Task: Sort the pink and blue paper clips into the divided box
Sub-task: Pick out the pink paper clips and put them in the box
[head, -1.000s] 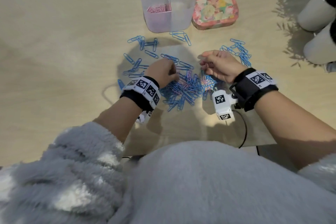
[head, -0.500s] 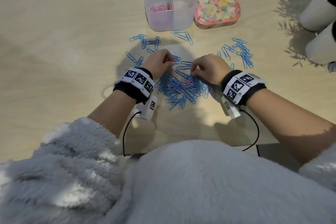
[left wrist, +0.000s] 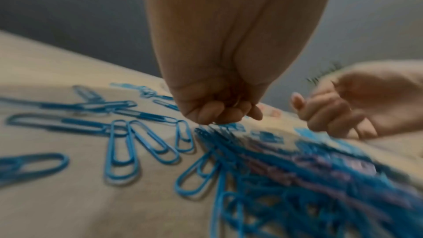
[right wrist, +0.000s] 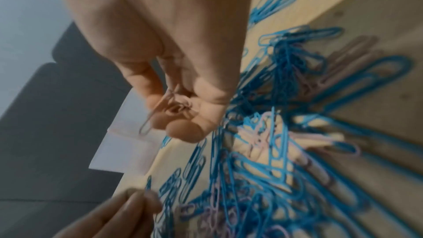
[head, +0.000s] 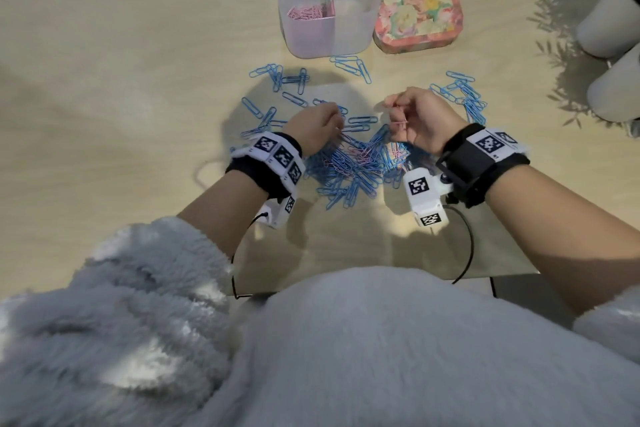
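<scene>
A mixed pile of blue and pink paper clips (head: 353, 163) lies on the wooden table in front of me. My left hand (head: 318, 128) is at the pile's left edge with its fingers curled (left wrist: 219, 113), tips down among the clips, and something pinkish is tucked in the palm. My right hand (head: 415, 118) is lifted just above the pile's right side and holds a few pink paper clips (right wrist: 169, 104) in its curled fingers. The clear divided box (head: 360, 38) stands at the back, with pink clips (head: 304, 12) in its left compartment.
A floral tin (head: 419, 17) sits just right of the box. Loose blue clips lie scattered at the left (head: 280, 76), before the box (head: 349, 64) and at the right (head: 464, 94). White pots (head: 609, 21) stand at the far right edge.
My right hand has risen off the pile with pink clips in its fingers and turned its palm toward me. My left hand stays at the pile's left edge, shifted slightly.
</scene>
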A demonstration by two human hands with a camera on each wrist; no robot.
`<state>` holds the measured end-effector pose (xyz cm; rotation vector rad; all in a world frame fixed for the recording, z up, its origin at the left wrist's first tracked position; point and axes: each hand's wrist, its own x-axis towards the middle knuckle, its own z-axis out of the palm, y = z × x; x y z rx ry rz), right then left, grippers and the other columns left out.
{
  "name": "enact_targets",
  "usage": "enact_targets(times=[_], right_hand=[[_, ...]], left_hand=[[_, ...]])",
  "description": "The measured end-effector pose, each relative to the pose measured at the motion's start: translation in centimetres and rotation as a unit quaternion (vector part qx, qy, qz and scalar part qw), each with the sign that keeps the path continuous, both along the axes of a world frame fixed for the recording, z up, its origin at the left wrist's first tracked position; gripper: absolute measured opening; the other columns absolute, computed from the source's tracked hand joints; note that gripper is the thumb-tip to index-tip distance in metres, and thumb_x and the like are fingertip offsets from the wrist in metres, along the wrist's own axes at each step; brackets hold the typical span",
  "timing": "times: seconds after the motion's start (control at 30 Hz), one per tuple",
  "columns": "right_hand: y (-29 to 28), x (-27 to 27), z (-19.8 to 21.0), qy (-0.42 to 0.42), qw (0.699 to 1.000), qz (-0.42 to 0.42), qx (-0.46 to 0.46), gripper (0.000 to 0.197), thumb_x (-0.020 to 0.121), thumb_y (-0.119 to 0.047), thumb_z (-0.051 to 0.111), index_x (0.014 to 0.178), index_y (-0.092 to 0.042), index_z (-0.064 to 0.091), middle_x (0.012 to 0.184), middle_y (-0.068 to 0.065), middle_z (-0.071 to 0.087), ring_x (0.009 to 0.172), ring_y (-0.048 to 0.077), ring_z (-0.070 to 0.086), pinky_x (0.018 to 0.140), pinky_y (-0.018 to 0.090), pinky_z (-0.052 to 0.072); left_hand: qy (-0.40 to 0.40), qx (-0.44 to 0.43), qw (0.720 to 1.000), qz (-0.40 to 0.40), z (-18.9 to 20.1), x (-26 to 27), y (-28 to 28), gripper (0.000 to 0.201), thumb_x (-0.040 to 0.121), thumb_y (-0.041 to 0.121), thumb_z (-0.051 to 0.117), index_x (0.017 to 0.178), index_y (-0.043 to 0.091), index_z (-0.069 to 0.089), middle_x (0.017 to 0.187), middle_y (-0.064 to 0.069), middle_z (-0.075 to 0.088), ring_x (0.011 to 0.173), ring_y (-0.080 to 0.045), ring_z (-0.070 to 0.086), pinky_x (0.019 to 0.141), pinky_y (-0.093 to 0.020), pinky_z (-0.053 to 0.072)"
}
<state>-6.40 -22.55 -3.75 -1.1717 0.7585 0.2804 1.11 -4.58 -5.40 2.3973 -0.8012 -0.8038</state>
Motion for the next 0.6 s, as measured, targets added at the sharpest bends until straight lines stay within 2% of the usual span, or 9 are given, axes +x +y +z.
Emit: enact_targets(times=[0.03,0.1,0.13,0.2,0.27,0.37,0.47,0.53,0.6], right_hand=[[0.3,-0.1,-0.3,0.009,0.999,0.016,-0.033,0.023,0.091,-0.013,0.036,0.072,-0.012,0.049,0.037,-0.004,0.033,0.033,0.012,0.034,0.038,0.016,0.036],[1.0,-0.7,-0.9,-0.010,0.983,0.092,-0.157,0.024,0.089,-0.017,0.053,0.065,-0.013,0.050,0.037,-0.003,0.032,0.030,0.011,0.030,0.035,0.016,0.028],[1.4,-1.1,-1.1,-0.033,0.959,0.159,-0.232,0.022,0.085,-0.016,0.062,0.065,-0.013,0.053,0.038,-0.004,0.036,0.030,0.008,0.031,0.036,0.017,0.026],[1.7,-1.7,-1.5,-0.068,0.874,0.301,-0.376,0.011,0.077,-0.015,0.071,0.072,-0.016,0.061,0.045,-0.008,0.044,0.035,0.004,0.039,0.043,0.019,0.030],[1.3,-2.0,-1.8,-0.067,0.813,0.342,-0.467,0.010,0.073,-0.020,0.072,0.079,-0.022,0.065,0.057,-0.004,0.055,0.052,0.004,0.052,0.055,0.026,0.041],[-0.2,-1.8,-2.0,-0.036,0.822,0.271,-0.499,0.004,0.077,-0.022,0.067,0.080,-0.024,0.065,0.066,0.004,0.063,0.068,0.023,0.060,0.071,0.034,0.049],[-1.4,-1.6,-1.8,-0.033,0.828,0.229,-0.511,0.008,0.080,-0.019,0.065,0.086,-0.023,0.068,0.056,-0.007,0.048,0.065,0.020,0.050,0.068,0.028,0.040],[-0.7,-1.7,-1.2,-0.051,0.816,0.255,-0.516,0.012,0.081,-0.016,0.061,0.087,-0.023,0.070,0.054,-0.008,0.045,0.066,0.020,0.048,0.065,0.027,0.035],[0.7,-1.8,-0.9,-0.069,0.795,0.307,-0.518,0.015,0.080,-0.015,0.059,0.086,-0.021,0.071,0.055,-0.011,0.044,0.069,0.020,0.049,0.065,0.027,0.034]], left_hand=[[-0.033,0.016,0.999,-0.025,-0.2,-0.2,-0.3,0.023,0.098,0.022,0.040,0.100,0.008,0.057,0.095,-0.012,0.061,0.090,-0.027,0.056,0.073,-0.031,0.037],[-0.084,0.035,0.994,-0.059,-0.3,-0.5,-0.7,0.020,0.093,0.025,0.050,0.104,0.011,0.058,0.095,-0.008,0.061,0.092,-0.025,0.056,0.072,-0.029,0.036],[-0.098,0.041,0.991,-0.075,-0.4,-0.5,-0.9,0.019,0.090,0.025,0.055,0.103,0.012,0.059,0.098,-0.008,0.062,0.094,-0.025,0.057,0.072,-0.029,0.036],[-0.109,0.046,0.988,-0.099,-0.4,-0.4,-1.1,0.017,0.087,0.021,0.059,0.101,0.011,0.060,0.104,-0.009,0.063,0.099,-0.026,0.057,0.073,-0.029,0.037],[-0.095,0.044,0.990,-0.092,-0.4,-0.3,-1.1,0.015,0.087,0.019,0.059,0.099,0.009,0.060,0.106,-0.009,0.063,0.100,-0.027,0.057,0.074,-0.028,0.036],[-0.062,0.025,0.996,-0.057,-0.5,0.0,-0.7,0.010,0.090,0.019,0.056,0.092,0.009,0.057,0.103,-0.011,0.064,0.097,-0.028,0.057,0.073,-0.027,0.036],[-0.018,0.000,1.000,-0.018,-0.5,0.2,-0.2,0.011,0.095,0.022,0.049,0.089,0.012,0.048,0.083,-0.003,0.057,0.085,-0.026,0.053,0.072,-0.029,0.036],[-0.008,-0.026,0.999,0.024,-0.3,0.4,0.2,0.012,0.097,0.023,0.046,0.092,0.012,0.045,0.072,0.008,0.044,0.078,-0.018,0.045,0.068,-0.026,0.033],[0.010,-0.054,0.997,0.063,-0.2,0.8,0.6,0.013,0.097,0.023,0.046,0.092,0.012,0.045,0.070,0.010,0.041,0.068,-0.012,0.041,0.059,-0.023,0.032]])
